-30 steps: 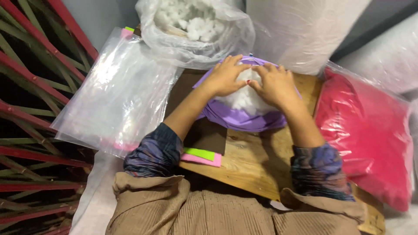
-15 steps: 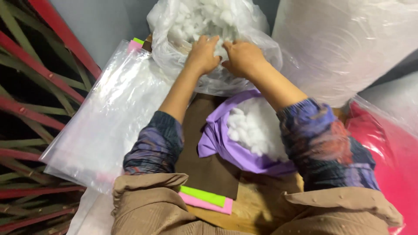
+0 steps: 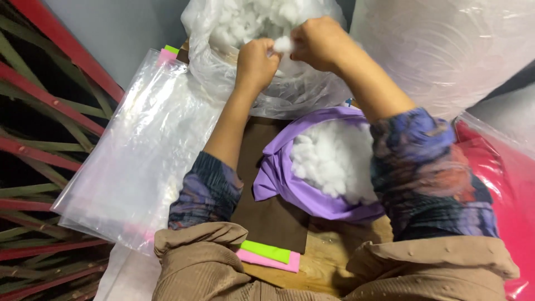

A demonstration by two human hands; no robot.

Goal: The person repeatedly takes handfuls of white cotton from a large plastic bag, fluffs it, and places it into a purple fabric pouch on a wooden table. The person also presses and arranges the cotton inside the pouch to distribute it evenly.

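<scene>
A big bundle wrapped in clear film [image 3: 446, 50] fills the upper right of the frame. Down the left side lies a stack of clear plastic bags [image 3: 139, 156], slanting from upper centre to lower left, over red and green slats [image 3: 39, 111] at the far left edge. A red cushion in plastic [image 3: 510, 178] sits at the right edge.

At top centre stands an open clear bag of white stuffing [image 3: 245, 33], its mouth wide. Just below it, in the middle of the frame, a purple fabric cover [image 3: 290, 184] lies on a brown board [image 3: 262, 195], open and already holding a mound of the same white fill [image 3: 334, 161]. The board rests on a wooden table [image 3: 317, 267] seen at lower centre, where 2 flat strips [image 3: 267, 255], 1 green and 1 pink, lie near the lower edge.

Both hands are up inside the mouth of the stuffing bag. The left hand [image 3: 255, 62] is closed into a narrow grip on the fill. The right hand [image 3: 317, 42] is curled likewise, and a small white tuft [image 3: 283, 44] is pinched between the 2 hands.
</scene>
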